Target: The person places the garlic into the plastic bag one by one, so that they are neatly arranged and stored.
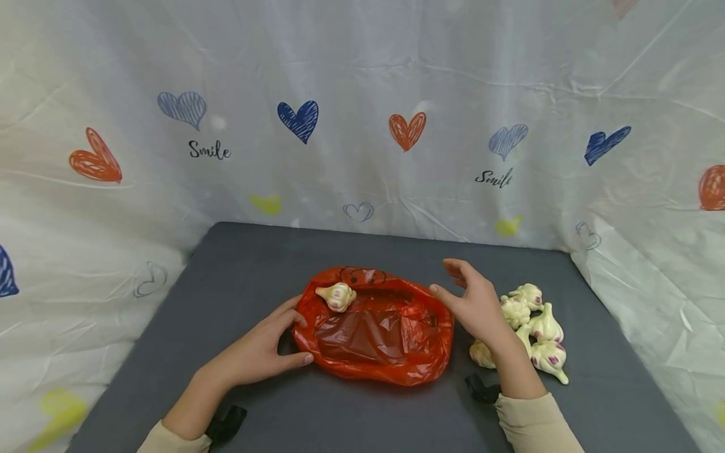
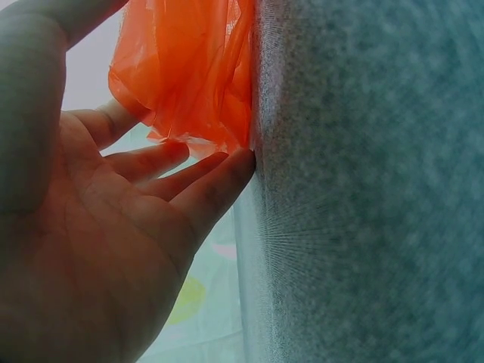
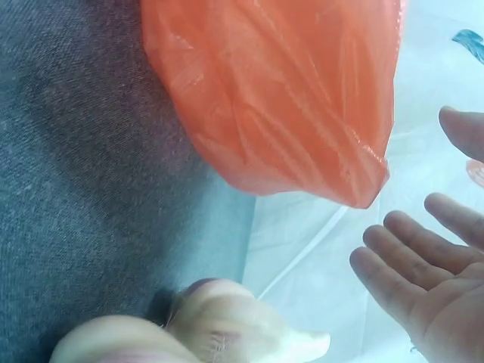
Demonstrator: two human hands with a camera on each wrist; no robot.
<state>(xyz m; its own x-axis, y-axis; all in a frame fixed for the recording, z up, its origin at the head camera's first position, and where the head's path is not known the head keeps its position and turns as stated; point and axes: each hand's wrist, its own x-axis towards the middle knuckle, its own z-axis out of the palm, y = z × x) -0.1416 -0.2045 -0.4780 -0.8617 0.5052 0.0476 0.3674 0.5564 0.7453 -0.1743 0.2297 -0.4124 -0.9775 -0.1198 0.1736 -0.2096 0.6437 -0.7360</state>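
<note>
The left-hand grip [image 1: 263,349] is spread along the left side of a red plastic bag [image 1: 376,372], its thumb near the front corner and its fingers touching the wall farther back. The right-hand grip [image 1: 476,305] is spread too and holds nothing; it hangs by the bag's right rim, and the right wrist view shows a gap between fingers and plastic.

The bag sits on the grey table [image 1: 255,264] with its mouth wide toward me, its rim folded outward. Inside the mouth, at the back left, I see one garlic bulb [image 1: 338,297]; whether it touches the bottom I can't tell. Other garlic bulbs [image 1: 548,356] huddle to the right of the bag, on the table.

On the bag's far rim are dark printed dots and curved lines, with no word I can read. The pale hanging sheet [image 1: 362,63] behind the table says "Smile" [image 1: 209,150] twice in black script, among blue, red and yellow hearts [image 1: 406,131].

The right forearm [image 1: 517,368] crosses in front of part of the pile, hiding some of it. A black device [image 1: 228,425] shows beside the left wrist, and beige sleeves [image 1: 538,423] cover both arms.
</note>
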